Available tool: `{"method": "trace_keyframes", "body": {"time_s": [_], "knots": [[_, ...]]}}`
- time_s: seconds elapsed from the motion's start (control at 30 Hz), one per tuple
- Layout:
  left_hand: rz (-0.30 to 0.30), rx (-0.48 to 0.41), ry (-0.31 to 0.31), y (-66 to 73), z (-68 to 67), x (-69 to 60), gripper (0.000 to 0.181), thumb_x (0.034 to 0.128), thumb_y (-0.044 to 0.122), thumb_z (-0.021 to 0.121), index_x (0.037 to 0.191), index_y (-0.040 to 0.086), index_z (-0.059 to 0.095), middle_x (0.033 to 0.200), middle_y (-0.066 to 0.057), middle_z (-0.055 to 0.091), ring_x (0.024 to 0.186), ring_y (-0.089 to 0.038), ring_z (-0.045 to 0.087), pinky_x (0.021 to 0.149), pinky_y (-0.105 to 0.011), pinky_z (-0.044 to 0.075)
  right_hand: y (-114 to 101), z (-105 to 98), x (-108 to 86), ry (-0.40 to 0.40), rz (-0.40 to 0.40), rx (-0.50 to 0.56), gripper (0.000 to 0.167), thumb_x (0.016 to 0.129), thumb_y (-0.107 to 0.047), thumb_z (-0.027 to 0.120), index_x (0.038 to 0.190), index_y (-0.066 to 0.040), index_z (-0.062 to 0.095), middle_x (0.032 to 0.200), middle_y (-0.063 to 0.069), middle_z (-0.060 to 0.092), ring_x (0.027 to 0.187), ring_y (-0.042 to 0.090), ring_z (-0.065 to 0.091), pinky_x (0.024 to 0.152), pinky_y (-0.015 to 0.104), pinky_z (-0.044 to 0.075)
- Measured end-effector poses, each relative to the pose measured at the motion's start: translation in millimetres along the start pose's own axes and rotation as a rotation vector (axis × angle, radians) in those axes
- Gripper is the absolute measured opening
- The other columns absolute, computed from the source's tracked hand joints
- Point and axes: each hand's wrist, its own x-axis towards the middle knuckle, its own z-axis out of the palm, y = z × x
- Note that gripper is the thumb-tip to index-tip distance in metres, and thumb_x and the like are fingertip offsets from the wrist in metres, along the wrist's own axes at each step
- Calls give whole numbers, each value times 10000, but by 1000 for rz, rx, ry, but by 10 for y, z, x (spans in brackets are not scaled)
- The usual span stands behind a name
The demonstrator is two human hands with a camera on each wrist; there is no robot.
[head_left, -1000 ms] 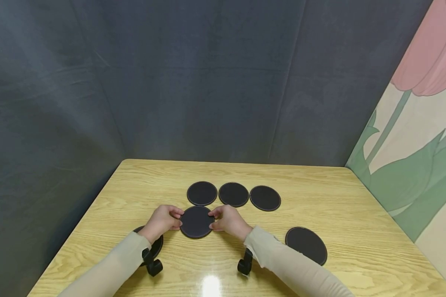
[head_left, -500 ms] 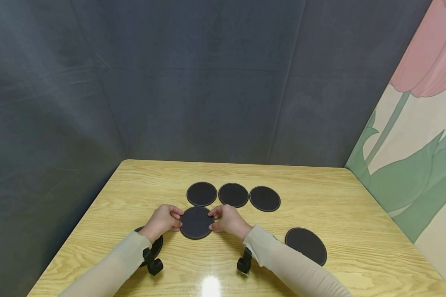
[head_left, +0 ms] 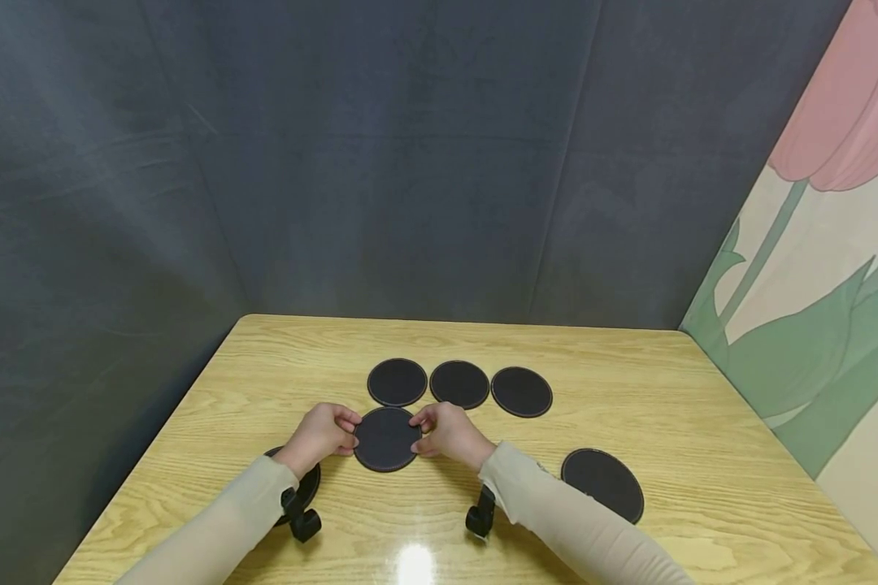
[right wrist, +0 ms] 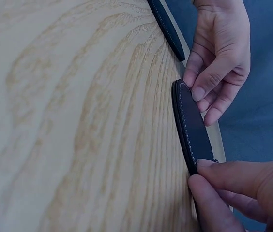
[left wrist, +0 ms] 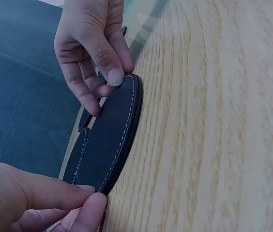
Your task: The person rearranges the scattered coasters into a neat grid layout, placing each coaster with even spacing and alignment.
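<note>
A round black coaster (head_left: 386,439) with pale stitching along its rim lies near the middle of the table. My left hand (head_left: 320,437) pinches its left edge between thumb and fingers, and my right hand (head_left: 452,436) holds the opposite edge the same way. In the left wrist view, the coaster's rim (left wrist: 133,108) shows what look like two layers, one on top of the other. Just behind it is another black coaster (head_left: 397,382), at the left end of a row with a middle coaster (head_left: 459,383) and a right coaster (head_left: 522,392).
One coaster (head_left: 310,487) is partly hidden under my left forearm. Another coaster (head_left: 604,484) lies to the right, beside my right sleeve (head_left: 556,508). The wooden table (head_left: 710,422) meets a dark curtain (head_left: 424,162) at the back and a flower-painted wall (head_left: 834,268) on the right.
</note>
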Motion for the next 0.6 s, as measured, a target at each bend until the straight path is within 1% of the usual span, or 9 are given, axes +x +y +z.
{"method": "trace_keyframes", "body": {"time_s": [0.2,0.33,0.47,0.6], "knots": [[-7,2,2,-6,-12,0,313,776,-161,654,1081,-91,639,887,-133,552,720,-184,619,646,-305,589,1,5,4,1,8,10,331,728,123,764,1035,41,672,842,67,494,653,141,682,622,271,594],[-8,0,-7,-6,-24,-6,286,817,-127,637,1100,-91,640,917,-154,582,744,-182,633,668,-319,592,-2,-15,-12,-16,11,38,328,745,122,751,1049,49,652,841,72,495,662,151,681,637,287,598],[6,-11,-11,-7,-37,-7,260,863,-56,605,1119,-91,630,972,-173,625,767,-179,642,679,-334,590,18,-53,-34,-39,18,90,342,788,101,721,1109,66,609,864,85,510,692,161,672,673,316,602],[14,-20,-3,9,-56,7,286,871,1,567,1143,-72,614,989,-154,637,740,-175,602,653,-319,570,55,-111,-63,-65,5,131,362,842,69,674,1185,82,559,920,124,541,741,165,663,699,337,602]]}}
